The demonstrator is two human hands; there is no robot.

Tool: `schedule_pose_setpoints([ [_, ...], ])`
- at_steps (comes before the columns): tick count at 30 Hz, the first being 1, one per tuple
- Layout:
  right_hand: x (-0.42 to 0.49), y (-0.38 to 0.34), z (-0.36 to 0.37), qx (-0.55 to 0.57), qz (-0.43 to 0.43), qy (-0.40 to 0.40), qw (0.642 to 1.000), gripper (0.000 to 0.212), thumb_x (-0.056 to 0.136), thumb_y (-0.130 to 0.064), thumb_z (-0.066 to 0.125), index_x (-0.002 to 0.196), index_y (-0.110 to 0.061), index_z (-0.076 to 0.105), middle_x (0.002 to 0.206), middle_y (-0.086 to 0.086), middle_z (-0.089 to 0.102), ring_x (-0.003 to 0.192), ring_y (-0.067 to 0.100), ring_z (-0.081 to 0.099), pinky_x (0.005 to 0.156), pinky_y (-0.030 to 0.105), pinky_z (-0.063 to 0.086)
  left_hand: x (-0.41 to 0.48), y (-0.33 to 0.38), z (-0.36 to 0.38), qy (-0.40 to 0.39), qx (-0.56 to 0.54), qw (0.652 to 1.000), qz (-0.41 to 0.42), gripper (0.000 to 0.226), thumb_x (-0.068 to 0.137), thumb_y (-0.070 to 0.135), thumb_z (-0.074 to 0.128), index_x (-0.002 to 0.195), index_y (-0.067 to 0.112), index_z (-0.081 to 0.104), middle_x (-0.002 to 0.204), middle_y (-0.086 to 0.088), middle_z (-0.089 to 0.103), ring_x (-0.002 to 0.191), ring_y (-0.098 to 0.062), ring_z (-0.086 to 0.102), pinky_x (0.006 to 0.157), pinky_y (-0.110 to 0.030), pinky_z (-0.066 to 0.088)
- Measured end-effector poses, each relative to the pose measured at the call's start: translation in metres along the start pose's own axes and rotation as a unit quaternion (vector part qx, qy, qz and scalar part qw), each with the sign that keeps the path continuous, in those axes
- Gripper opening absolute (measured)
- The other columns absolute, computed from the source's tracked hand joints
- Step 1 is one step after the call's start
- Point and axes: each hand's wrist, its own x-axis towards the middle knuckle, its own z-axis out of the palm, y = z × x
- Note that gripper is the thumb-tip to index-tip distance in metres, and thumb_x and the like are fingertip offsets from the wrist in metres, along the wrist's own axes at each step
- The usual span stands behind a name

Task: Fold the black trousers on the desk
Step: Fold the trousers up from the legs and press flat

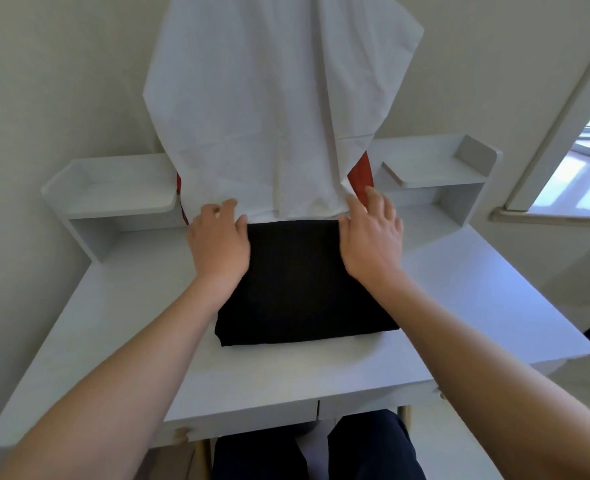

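The black trousers (304, 282) lie folded into a thick rectangle in the middle of the white desk (460, 289). My left hand (219, 240) rests on the far left corner of the bundle, fingers spread and slightly bent, thumb on the top edge. At the far right corner my right hand (373, 237) lies the same way, fingers extended past the cloth. Neither hand visibly curls round the fabric.
A white cloth (279, 109) hangs over something red behind the trousers, its hem touching the desk. Raised white shelves stand at the back left (113, 192) and back right (435, 168). Drawers with wooden knobs (181, 436) run along the near edge, my legs below. A window is at right.
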Motion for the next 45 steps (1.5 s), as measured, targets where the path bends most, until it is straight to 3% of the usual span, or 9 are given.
schedule_pose_setpoints([
  [2,-0.015,-0.02,0.0,0.001,-0.096,0.001,0.995,0.049,0.101,-0.038,0.032,0.146,-0.02,0.039,0.157,0.008,0.028,0.147,0.03,0.018,0.117,0.053,0.016,-0.008,0.022,-0.002,-0.026,0.048,0.991,0.123,0.039,0.099,0.029,0.04,0.134,0.018,0.052,0.144,-0.013,0.045,0.133,-0.031,0.04,0.112,-0.051,0.019],
  [5,-0.032,-0.033,0.014,-0.029,-0.146,-0.128,0.981,0.054,0.102,-0.037,0.024,0.153,-0.019,0.024,0.162,0.003,0.016,0.15,0.023,0.007,0.12,0.049,0.007,-0.031,0.044,0.011,-0.172,0.056,0.964,0.194,0.05,0.1,0.031,0.03,0.148,0.02,0.032,0.158,-0.007,0.027,0.146,-0.024,0.019,0.117,-0.049,0.008],
  [8,-0.033,-0.018,0.026,-0.059,-0.153,-0.197,0.967,0.059,0.102,-0.044,0.018,0.155,-0.019,0.013,0.164,0.001,0.009,0.15,0.019,0.002,0.12,0.044,0.001,-0.042,0.031,0.023,-0.238,0.122,0.946,0.181,0.056,0.101,0.042,0.018,0.154,0.027,0.011,0.163,-0.002,0.003,0.15,-0.023,-0.002,0.118,-0.05,-0.003],
  [11,-0.03,-0.005,0.029,-0.079,-0.14,-0.195,0.967,0.071,0.097,-0.058,0.015,0.155,-0.019,0.01,0.164,0.001,0.007,0.15,0.019,0.0,0.12,0.043,-0.003,-0.042,0.02,0.026,-0.243,0.134,0.947,0.16,0.062,0.096,0.056,0.013,0.153,0.035,0.004,0.163,0.0,-0.003,0.149,-0.026,-0.009,0.118,-0.052,-0.006],
  [15,-0.025,0.008,0.028,-0.074,-0.091,-0.21,0.971,0.087,0.089,-0.073,0.011,0.156,-0.017,0.006,0.164,0.002,0.002,0.15,0.019,-0.004,0.12,0.04,-0.004,-0.039,0.015,0.029,-0.257,0.125,0.951,0.121,0.076,0.089,0.069,0.011,0.154,0.032,0.0,0.163,-0.002,-0.008,0.148,-0.029,-0.013,0.118,-0.049,-0.005],
  [25,-0.007,0.015,0.028,0.06,-0.011,-0.315,0.947,0.083,0.095,-0.064,0.028,0.155,-0.014,0.001,0.164,0.004,-0.007,0.149,0.018,-0.009,0.12,0.037,0.0,-0.029,0.007,0.032,-0.321,0.013,0.946,0.043,0.087,0.088,0.073,0.025,0.154,0.024,-0.002,0.162,0.001,-0.014,0.148,-0.028,-0.011,0.12,-0.043,0.003],
  [35,-0.02,0.015,0.039,-0.03,-0.044,-0.211,0.976,0.08,0.094,-0.064,0.018,0.156,-0.015,0.006,0.164,0.004,0.003,0.15,0.02,-0.004,0.12,0.045,0.001,-0.031,0.007,0.04,-0.29,0.069,0.953,0.064,0.087,0.085,0.076,0.015,0.154,0.026,-0.003,0.162,0.0,-0.015,0.148,-0.03,-0.01,0.119,-0.048,0.001],
  [42,-0.014,0.019,0.04,0.019,-0.026,-0.267,0.963,0.084,0.091,-0.069,0.023,0.156,-0.018,0.003,0.164,0.002,-0.002,0.15,0.02,-0.006,0.121,0.045,0.006,-0.031,0.006,0.041,-0.319,0.038,0.946,0.034,0.086,0.084,0.078,0.02,0.153,0.033,-0.006,0.161,0.007,-0.02,0.148,-0.03,-0.013,0.115,-0.06,0.001],
  [45,-0.019,0.018,0.039,0.01,-0.041,-0.225,0.973,0.083,0.092,-0.067,0.022,0.155,-0.016,0.01,0.164,0.004,0.007,0.15,0.021,0.001,0.121,0.044,0.008,-0.028,0.004,0.039,-0.333,0.0,0.943,0.024,0.087,0.084,0.077,0.024,0.153,0.033,-0.005,0.161,0.007,-0.019,0.148,-0.028,-0.013,0.117,-0.058,0.001],
])
